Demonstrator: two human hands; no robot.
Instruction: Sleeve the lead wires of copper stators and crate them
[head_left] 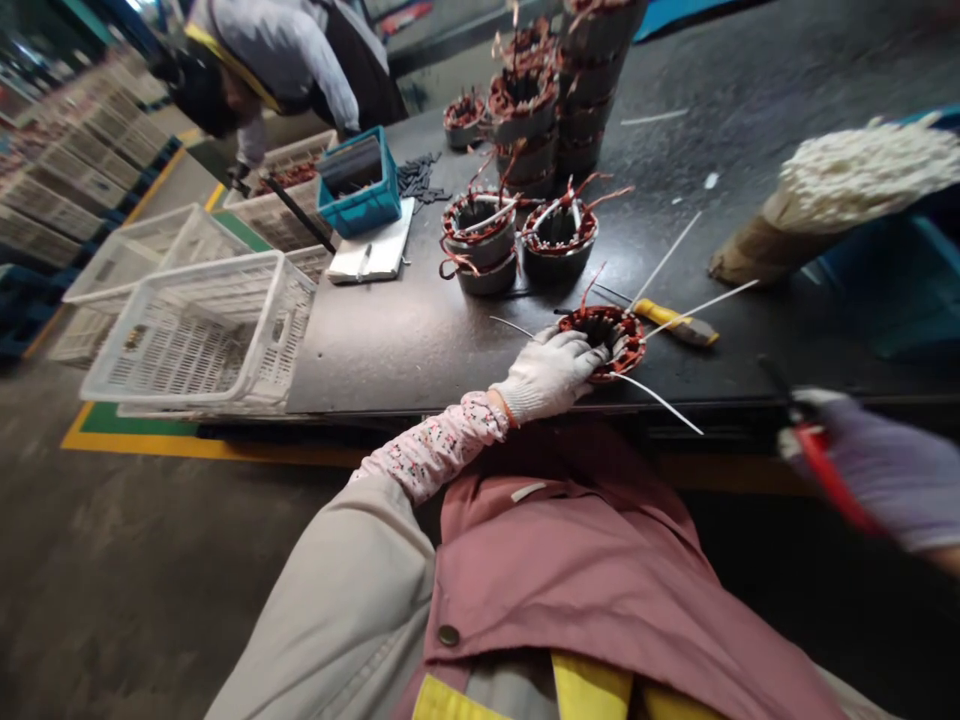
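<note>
Nearby, copper stator [601, 342], blue bin [360, 210] holding dark sheets [349, 165]

The light is soft and a little dim, with no strong glare. The right hand [885, 470] is blurred by motion, and the white plastic crates [285, 310] bend near the picture's left edge.

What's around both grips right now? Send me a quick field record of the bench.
left grip: white knit glove, on a copper-wound motor stator with white leads
right grip: purple glove, holding red-handled pliers, blurred
beside stator: yellow-handled tool
bench: black workbench, stacked wound stators, blue crate
beside bench: white plastic crates
nearby: co-worker, bending at the far end of the bench
</note>
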